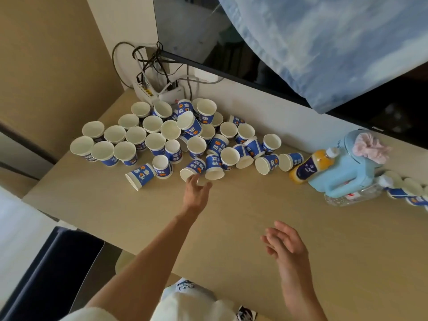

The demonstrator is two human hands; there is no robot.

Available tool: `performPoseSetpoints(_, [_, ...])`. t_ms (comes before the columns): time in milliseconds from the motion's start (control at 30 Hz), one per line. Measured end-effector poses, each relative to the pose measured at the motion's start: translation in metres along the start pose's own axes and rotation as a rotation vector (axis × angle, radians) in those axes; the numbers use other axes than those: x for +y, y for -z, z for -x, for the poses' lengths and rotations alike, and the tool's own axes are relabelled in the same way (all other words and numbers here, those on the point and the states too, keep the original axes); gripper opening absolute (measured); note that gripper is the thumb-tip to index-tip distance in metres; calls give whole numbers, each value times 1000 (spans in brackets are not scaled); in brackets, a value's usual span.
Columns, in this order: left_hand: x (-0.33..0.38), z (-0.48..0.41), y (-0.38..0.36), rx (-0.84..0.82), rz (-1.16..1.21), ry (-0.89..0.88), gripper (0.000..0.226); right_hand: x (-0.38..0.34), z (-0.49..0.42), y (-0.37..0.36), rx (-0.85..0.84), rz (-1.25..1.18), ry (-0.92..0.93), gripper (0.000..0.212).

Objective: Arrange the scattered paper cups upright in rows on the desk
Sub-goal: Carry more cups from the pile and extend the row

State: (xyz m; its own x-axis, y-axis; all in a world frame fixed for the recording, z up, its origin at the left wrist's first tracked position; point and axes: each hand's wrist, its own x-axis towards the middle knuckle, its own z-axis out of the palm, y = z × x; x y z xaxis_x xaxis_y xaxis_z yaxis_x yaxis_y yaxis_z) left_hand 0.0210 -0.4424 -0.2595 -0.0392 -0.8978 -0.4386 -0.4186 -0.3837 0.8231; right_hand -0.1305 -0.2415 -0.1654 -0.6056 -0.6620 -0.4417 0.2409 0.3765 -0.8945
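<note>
By left hand [196, 190], cup [193, 169] lies sideways.

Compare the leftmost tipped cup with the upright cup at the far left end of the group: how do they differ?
The tipped cup lies on its side, mouth facing near-left; the far-left cup stands with its mouth up. The tipped cup shows its blue printed wall; the far-left cup shows mostly its white inside. Both look like the same blue-and-white paper cup.
</note>
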Motion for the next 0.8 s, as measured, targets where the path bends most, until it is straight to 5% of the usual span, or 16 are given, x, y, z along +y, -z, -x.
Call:
performPoseSetpoints(233, [-16, 60, 20, 139, -223, -395, 35, 1, 3, -18, -89, 159, 111, 33])
performPoseSetpoints(500, [10, 115, 38, -272, -463, -864, 24, 8, 0, -33, -206, 654, 318, 85])
performPoseSetpoints(800, [17, 131, 45, -447, -546, -1120, 29, -3, 7, -35, -208, 596, 269, 69])
